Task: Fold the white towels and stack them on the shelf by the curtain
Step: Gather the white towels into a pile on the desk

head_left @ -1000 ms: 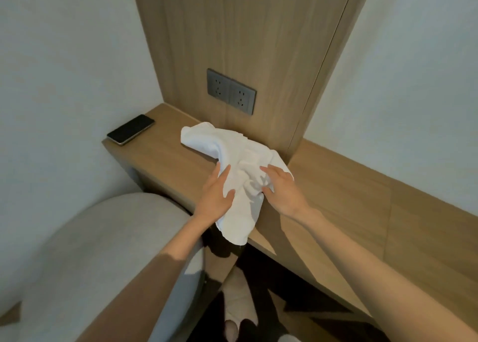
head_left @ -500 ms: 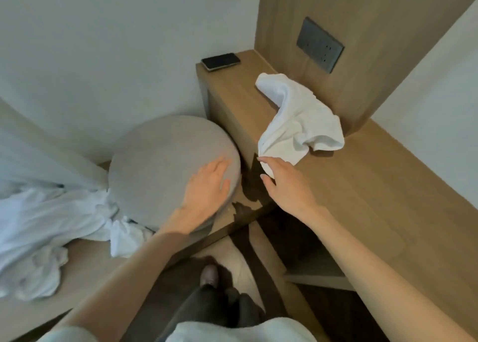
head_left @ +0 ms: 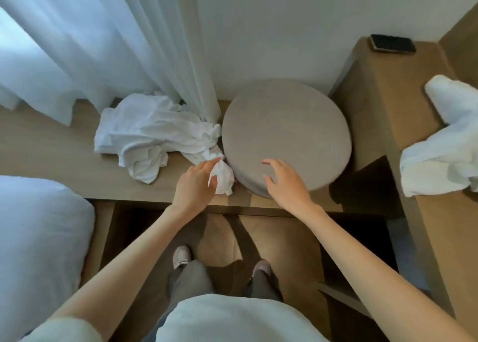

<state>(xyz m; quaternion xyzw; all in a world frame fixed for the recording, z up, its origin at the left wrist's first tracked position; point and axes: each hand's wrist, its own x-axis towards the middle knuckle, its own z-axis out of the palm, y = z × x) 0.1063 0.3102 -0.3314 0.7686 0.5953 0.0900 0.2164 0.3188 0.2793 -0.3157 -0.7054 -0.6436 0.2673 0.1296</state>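
A crumpled white towel [head_left: 152, 132] lies on the low wooden shelf [head_left: 51, 145] under the sheer curtain [head_left: 103, 44]. My left hand [head_left: 194, 184] pinches the towel's near corner beside the round stool. My right hand [head_left: 284, 178] hovers with spread fingers over the front of the grey round stool [head_left: 287, 132], holding nothing. A second white towel [head_left: 445, 145] lies loosely heaped on the higher wooden counter [head_left: 380, 96] at the right, part of it hanging over the edge.
A black phone [head_left: 391, 44] lies at the far end of the counter by the wall. A white bed corner [head_left: 38, 238] fills the lower left. My feet stand on the wooden floor [head_left: 279, 240] between bed and counter.
The view swung left from the counter to the curtain shelf. My hands let go of the right towel; my left hand now pinches the towel on the shelf, my right hand moved over the stool.
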